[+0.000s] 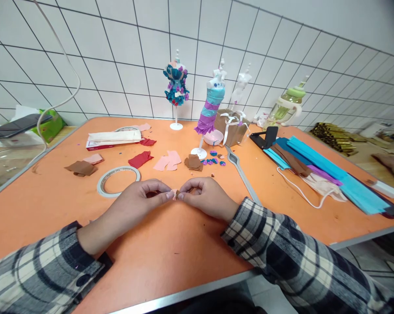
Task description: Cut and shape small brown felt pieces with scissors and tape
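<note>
Over the middle of the orange table (pixel 183 244), my left hand (pixel 147 196) and my right hand (pixel 205 196) meet fingertip to fingertip. Between them is a small gathered piece of pink and brown crepe paper (pixel 175 194); both hands pinch it, the left on the pink side, the right on the brown side. Just beyond my hands lie cut brown paper squares (pixel 193 162), pale pink pieces (pixel 168 160) and red pieces (pixel 140 159). A roll of tape (pixel 101 185) rests beside my left hand. Several tiny blue and purple paper bows (pixel 213 161) are scattered past my right hand.
Three mini dress forms stand at the back: one in ruffled blue (pixel 176 87), one in blue and purple bands (pixel 210 107), one white (pixel 241 85). Scissors (pixel 234 159) lie right of centre. Folded coloured strips (pixel 334 170) and a bottle (pixel 286 107) are at the right.
</note>
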`<state>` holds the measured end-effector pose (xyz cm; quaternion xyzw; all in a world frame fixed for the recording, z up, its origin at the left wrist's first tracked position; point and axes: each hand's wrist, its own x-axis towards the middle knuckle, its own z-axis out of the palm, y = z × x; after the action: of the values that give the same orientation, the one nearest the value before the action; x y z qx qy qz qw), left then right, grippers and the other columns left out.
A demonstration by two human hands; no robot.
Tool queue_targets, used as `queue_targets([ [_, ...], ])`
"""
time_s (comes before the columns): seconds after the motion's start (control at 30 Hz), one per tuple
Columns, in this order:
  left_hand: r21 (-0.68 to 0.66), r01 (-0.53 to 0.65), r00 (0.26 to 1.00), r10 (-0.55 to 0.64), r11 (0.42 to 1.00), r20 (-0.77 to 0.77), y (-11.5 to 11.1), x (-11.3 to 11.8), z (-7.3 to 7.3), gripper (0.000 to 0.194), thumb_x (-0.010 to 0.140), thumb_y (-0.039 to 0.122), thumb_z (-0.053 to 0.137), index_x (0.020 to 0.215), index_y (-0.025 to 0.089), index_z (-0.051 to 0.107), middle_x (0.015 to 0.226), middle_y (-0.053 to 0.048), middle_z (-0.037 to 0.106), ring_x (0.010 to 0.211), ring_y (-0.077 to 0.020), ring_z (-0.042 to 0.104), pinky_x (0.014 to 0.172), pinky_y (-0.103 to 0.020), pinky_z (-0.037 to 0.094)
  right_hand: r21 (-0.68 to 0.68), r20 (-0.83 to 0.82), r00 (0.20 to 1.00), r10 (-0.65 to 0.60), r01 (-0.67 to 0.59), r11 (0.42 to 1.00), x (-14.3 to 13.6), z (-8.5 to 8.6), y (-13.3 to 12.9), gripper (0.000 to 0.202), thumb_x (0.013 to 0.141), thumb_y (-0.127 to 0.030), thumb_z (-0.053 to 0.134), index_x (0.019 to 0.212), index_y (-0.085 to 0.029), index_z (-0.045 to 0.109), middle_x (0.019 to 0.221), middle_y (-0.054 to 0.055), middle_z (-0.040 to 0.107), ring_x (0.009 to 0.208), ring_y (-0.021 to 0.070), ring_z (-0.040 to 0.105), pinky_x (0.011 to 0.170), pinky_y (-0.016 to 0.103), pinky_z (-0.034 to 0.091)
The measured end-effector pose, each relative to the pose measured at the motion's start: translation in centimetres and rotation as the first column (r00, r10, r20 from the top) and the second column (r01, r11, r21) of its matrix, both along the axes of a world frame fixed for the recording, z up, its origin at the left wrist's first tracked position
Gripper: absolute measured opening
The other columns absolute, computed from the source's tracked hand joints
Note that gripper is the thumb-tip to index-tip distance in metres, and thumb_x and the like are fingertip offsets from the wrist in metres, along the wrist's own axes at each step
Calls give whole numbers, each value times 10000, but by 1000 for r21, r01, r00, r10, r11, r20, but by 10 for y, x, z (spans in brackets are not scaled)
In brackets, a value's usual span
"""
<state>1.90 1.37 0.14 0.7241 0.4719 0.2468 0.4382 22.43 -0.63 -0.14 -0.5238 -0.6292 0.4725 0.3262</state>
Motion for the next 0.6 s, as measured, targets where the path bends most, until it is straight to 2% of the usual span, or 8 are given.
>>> queue_targets([
  [0.13,27,18,1000,-18,999,-16,1,0,-1,325,775,535,673,823,228,769,937,-56,776,866,-241,698,801,-339,533,-29,-6,999,39,-39,999,2,2,1,114,784,-254,706,779,-141,718,712,-10,656,669,99,538,620,228,391],
  [0.27,44,-2,999,5,999,-48,1,1,-1,314,769,524,666,814,227,760,909,-53,773,857,-239,695,800,-344,532,15,-9,999,39,-39,999,3,6,0,89,792,-226,696,817,-146,725,785,-4,687,739,106,576,698,232,419],
  [0.43,27,7,999,-6,1000,-46,-1,3,4,369,775,575,631,808,227,751,893,-53,778,857,-251,697,788,-347,538,-28,46,999,29,-27,999,2,6,0,93,802,-226,700,797,-134,709,688,-27,622,611,80,484,594,219,365],
  [0.6,195,-110,982,136,975,-128,-2,4,10,493,734,628,654,995,225,763,1003,-79,762,939,-289,680,856,-397,526,180,217,976,30,-70,981,5,1,1,85,830,-221,680,833,-165,744,738,-21,648,634,84,474,634,230,353],
])
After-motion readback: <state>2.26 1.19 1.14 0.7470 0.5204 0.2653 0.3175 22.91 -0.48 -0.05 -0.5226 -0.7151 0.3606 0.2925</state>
